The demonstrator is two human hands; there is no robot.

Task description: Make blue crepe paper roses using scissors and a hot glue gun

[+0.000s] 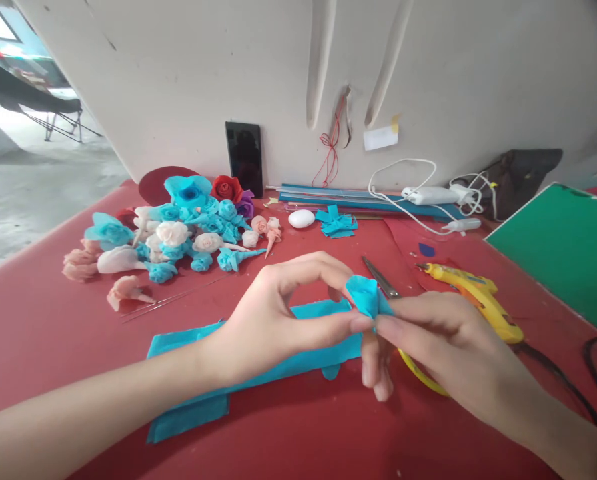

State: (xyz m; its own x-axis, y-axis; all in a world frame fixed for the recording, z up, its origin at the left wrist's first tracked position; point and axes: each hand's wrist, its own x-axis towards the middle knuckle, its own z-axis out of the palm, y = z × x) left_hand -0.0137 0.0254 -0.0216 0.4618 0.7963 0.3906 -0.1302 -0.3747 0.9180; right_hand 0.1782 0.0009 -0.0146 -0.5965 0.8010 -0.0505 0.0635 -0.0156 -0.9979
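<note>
Between my two hands is a small folded piece of blue crepe paper (364, 295), shaped like a petal or bud. My left hand (278, 313) pinches its lower left side between thumb and fingers. From the right, my right hand (448, 333) pinches its base and right edge. Beneath my left hand lies a flat blue crepe paper strip (188, 340) on the red table. Scissors (381, 277) with yellow handles lie behind my right hand, which partly covers them. A yellow glue gun (473, 297) rests just beyond that hand.
Crepe paper flowers (173, 233) in blue, white and peach are heaped at the back left. A phone (245, 159) leans on the wall. Near the back are a white egg-shaped object (301, 219), cut blue strips (336, 222) and a white power adapter (431, 195). A green board (558, 247) stands right.
</note>
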